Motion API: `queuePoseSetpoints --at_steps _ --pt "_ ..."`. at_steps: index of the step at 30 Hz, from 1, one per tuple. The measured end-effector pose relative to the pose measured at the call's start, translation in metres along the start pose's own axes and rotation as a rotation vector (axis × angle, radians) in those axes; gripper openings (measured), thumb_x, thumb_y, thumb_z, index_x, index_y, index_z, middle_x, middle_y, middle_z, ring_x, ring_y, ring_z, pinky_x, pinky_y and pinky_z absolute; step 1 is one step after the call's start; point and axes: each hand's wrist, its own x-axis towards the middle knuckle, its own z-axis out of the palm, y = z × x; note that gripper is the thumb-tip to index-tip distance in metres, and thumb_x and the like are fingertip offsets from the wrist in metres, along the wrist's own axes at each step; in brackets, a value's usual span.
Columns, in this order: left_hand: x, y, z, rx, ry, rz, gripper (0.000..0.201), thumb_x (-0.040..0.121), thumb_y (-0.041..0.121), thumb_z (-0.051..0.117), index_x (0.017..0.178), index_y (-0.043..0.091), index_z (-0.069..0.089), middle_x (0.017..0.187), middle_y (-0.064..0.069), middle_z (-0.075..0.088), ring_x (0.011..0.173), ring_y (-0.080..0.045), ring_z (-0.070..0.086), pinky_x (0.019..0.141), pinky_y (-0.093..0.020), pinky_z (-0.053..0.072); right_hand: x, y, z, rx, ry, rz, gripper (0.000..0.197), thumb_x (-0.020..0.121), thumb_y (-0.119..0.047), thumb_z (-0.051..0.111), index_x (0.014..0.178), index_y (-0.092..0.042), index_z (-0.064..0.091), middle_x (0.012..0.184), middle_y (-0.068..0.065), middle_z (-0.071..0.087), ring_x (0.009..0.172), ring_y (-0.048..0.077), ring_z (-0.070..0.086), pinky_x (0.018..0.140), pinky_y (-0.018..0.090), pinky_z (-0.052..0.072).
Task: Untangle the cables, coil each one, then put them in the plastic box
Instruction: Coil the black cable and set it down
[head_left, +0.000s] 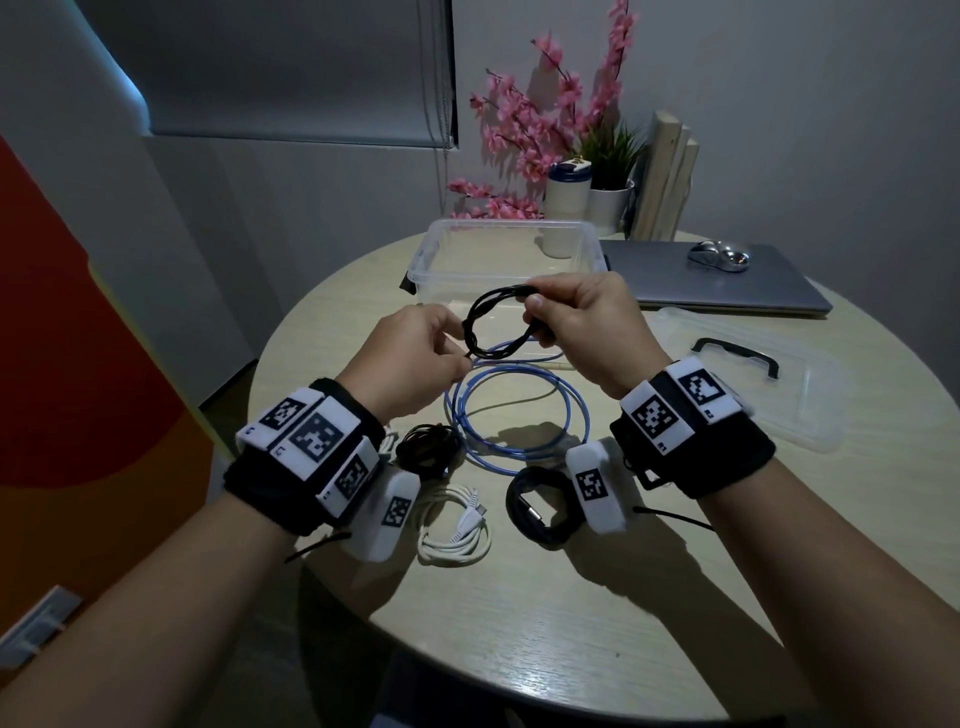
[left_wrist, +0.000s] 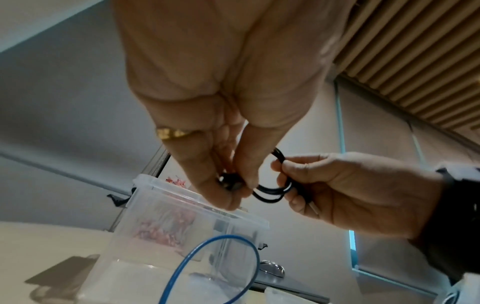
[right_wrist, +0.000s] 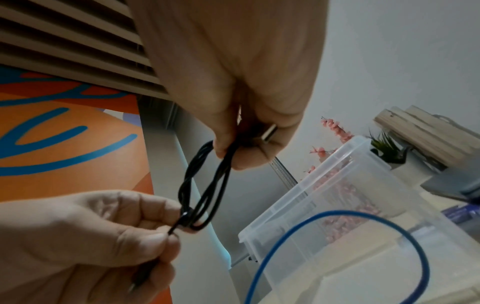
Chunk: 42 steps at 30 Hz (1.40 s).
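Note:
A small black cable coil (head_left: 496, 325) hangs in the air between both hands, above the table. My right hand (head_left: 576, 325) grips one side of the coil (right_wrist: 207, 181), with a metal plug tucked under its fingers. My left hand (head_left: 421, 358) pinches the coil's loose end (right_wrist: 179, 224) at the opposite side (left_wrist: 231, 183). Beneath lies a loose blue cable (head_left: 514, 415). Nearer me sit a white coiled cable (head_left: 457, 530) and two black coiled cables (head_left: 540, 512) (head_left: 426, 447). The clear plastic box (head_left: 498, 254) stands open behind, with no cables in it.
The box's clear lid (head_left: 748, 374) with a black handle lies at the right. A grey laptop (head_left: 717, 286) with a mouse (head_left: 719, 254) sits at the back right. A mug (head_left: 566, 208), potted plant and pink flowers (head_left: 545, 130) stand at the far edge.

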Motion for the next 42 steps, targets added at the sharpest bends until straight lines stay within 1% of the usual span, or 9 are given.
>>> queuePoseSetpoints --at_steps 5,11,13,17,25,30,33,37,42 --pt "-0.001 -0.006 -0.007 0.18 0.093 0.11 0.012 0.089 0.014 0.064 0.099 0.017 0.069 0.086 0.004 0.069 0.082 -0.012 0.063 0.073 -0.021 0.046 0.0 -0.006 -0.001 0.055 -0.062 0.005 0.017 0.091 0.002 0.054 0.098 -0.006 0.068 0.07 0.006 0.062 0.059 0.015 0.056 0.056 0.021 0.051" --pt "-0.001 -0.005 -0.001 0.136 0.333 0.208 0.012 0.087 0.017 0.067 0.095 0.015 0.076 0.086 0.0 0.071 0.079 -0.011 0.061 0.069 -0.012 0.041 -0.001 -0.013 0.003 0.345 -0.119 0.049 0.019 0.092 0.006 0.049 0.092 -0.003 0.065 0.069 0.009 0.06 0.055 0.016 0.055 0.056 0.02 0.051" --pt "-0.001 -0.003 0.003 0.026 0.331 0.162 0.012 0.088 0.013 0.064 0.089 0.014 0.076 0.079 -0.001 0.072 0.077 -0.015 0.066 0.074 -0.016 0.049 -0.002 -0.015 0.005 0.384 -0.132 0.053 0.018 0.093 0.006 0.049 0.095 -0.002 0.065 0.07 0.01 0.059 0.055 0.015 0.055 0.056 0.02 0.051" --pt "-0.001 0.0 0.009 -0.361 0.283 0.024 0.026 0.088 0.007 0.059 0.072 0.023 0.073 0.075 -0.009 0.072 0.074 -0.02 0.067 0.085 -0.042 0.056 -0.003 -0.016 0.008 0.427 -0.122 0.063 0.017 0.094 0.005 0.048 0.103 0.003 0.063 0.073 0.011 0.059 0.057 0.015 0.055 0.056 0.019 0.05" --pt "-0.008 0.004 0.006 -0.929 0.117 -0.145 0.012 0.083 -0.008 0.062 0.089 0.001 0.067 0.089 -0.014 0.069 0.082 -0.019 0.068 0.074 -0.019 0.056 -0.006 -0.009 0.01 0.449 -0.124 0.103 0.016 0.092 0.004 0.051 0.103 0.003 0.064 0.072 0.01 0.061 0.057 0.015 0.057 0.057 0.019 0.052" --pt "-0.008 0.005 0.007 -0.885 0.129 -0.168 0.011 0.084 -0.01 0.062 0.083 0.001 0.064 0.084 -0.014 0.067 0.076 -0.02 0.067 0.075 -0.022 0.058 -0.005 -0.006 0.011 0.362 -0.05 0.089 0.009 0.089 0.005 0.057 0.093 -0.001 0.062 0.069 0.01 0.064 0.052 0.014 0.06 0.055 0.023 0.054" --pt "-0.004 0.005 0.005 -0.804 0.171 -0.173 0.012 0.082 -0.01 0.064 0.08 0.002 0.063 0.079 -0.013 0.065 0.069 -0.02 0.066 0.067 -0.02 0.057 -0.004 -0.003 0.014 0.296 0.024 0.058 0.021 0.087 0.007 0.06 0.083 -0.011 0.049 0.068 0.01 0.062 0.053 0.018 0.061 0.055 0.03 0.056" --pt "0.0 0.001 0.006 -0.719 0.207 -0.16 0.012 0.081 -0.01 0.065 0.078 0.001 0.062 0.077 -0.013 0.063 0.067 -0.02 0.063 0.063 -0.019 0.055 -0.004 0.003 0.021 0.063 -0.013 -0.026 0.026 0.089 0.006 0.056 0.073 -0.015 0.063 0.071 0.001 0.064 0.059 0.011 0.063 0.059 0.025 0.056" --pt "0.0 -0.006 0.004 -0.724 0.26 -0.15 0.012 0.08 -0.01 0.067 0.085 -0.001 0.061 0.091 -0.019 0.062 0.072 -0.022 0.064 0.063 -0.019 0.055 0.001 0.005 0.026 -0.199 -0.118 0.001 0.009 0.087 -0.012 0.065 0.087 -0.015 0.073 0.073 -0.006 0.066 0.071 0.009 0.063 0.073 0.028 0.054"
